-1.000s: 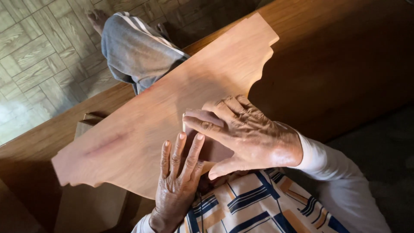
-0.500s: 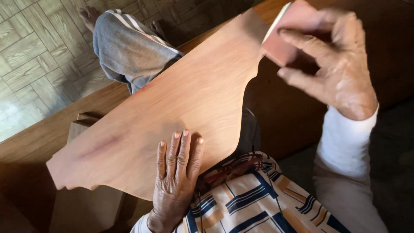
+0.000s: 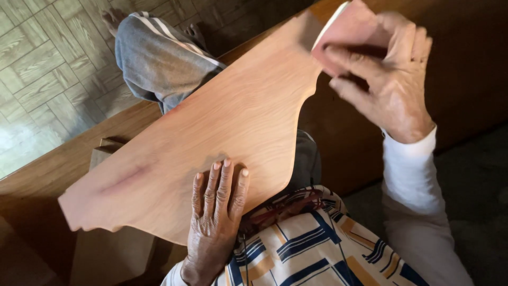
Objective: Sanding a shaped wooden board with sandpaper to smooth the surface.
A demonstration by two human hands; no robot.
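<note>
My left hand [image 3: 217, 212] lies flat, holding nothing, on the shaped wooden board [image 3: 211, 132]; my right hand [image 3: 383, 79] grips a pinkish sanding block [image 3: 346, 32] (slightly blurred) at its far end.

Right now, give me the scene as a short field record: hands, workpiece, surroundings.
left hand: flat, fingers spread, pressing on the near edge of the wooden board
right hand: gripping a pinkish sanding block at the board's far end
wooden board: light wood, curved cut-out edge on the right side, lying tilted over the person's lap
support: dark wooden bench under and behind the board
clothing: patterned shirt, white sleeve, grey striped trousers
floor: tiled floor, upper left
</note>
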